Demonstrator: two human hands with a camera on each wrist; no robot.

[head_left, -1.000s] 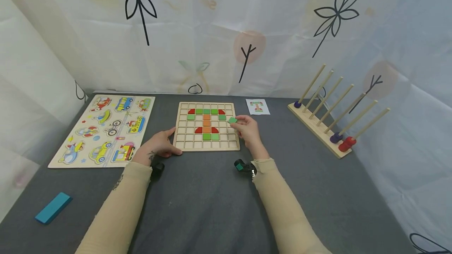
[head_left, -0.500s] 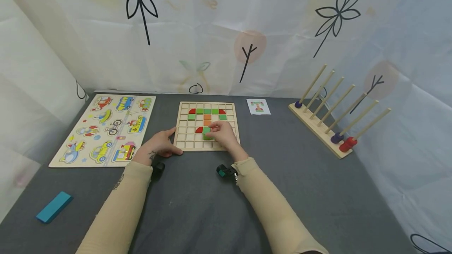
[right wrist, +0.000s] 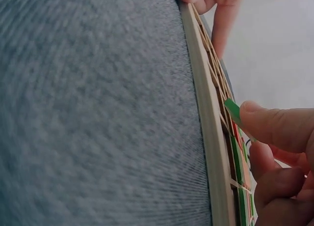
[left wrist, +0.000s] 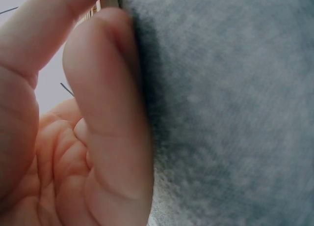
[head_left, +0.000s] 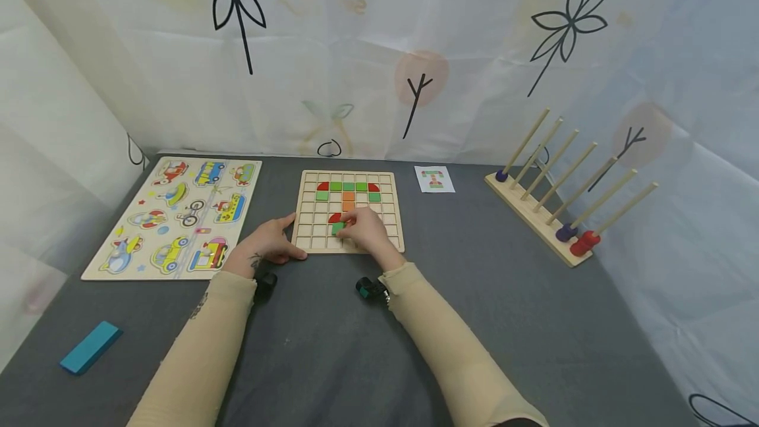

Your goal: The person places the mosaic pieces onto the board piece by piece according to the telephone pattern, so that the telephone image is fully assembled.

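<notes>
A wooden grid board [head_left: 315, 242] lies on the grey cloth in the head view, with green, red and orange tiles in its cells. My left hand [head_left: 268, 244] rests at its near left corner, thumb on the front edge and index finger along the left side. My right hand [head_left: 365, 229] pinches a green tile [right wrist: 232, 110] between thumb and index finger, low over the board's near cells. In the head view that hand covers part of the pattern. The held tile sits tilted in the right wrist view. Fingers [left wrist: 105, 98] fill much of the left wrist view.
A picture puzzle board [head_left: 148, 199] lies to the left. A small pattern card [head_left: 435, 179] lies behind the grid board, to its right. Farther right stands a wooden peg rack [head_left: 536, 216] with purple and red beads. A blue block [head_left: 91, 348] lies at the near left.
My right hand has brought the green tile from the board's right side leftward to its near middle, then slightly farther left. The left hand has stayed at the corner.
</notes>
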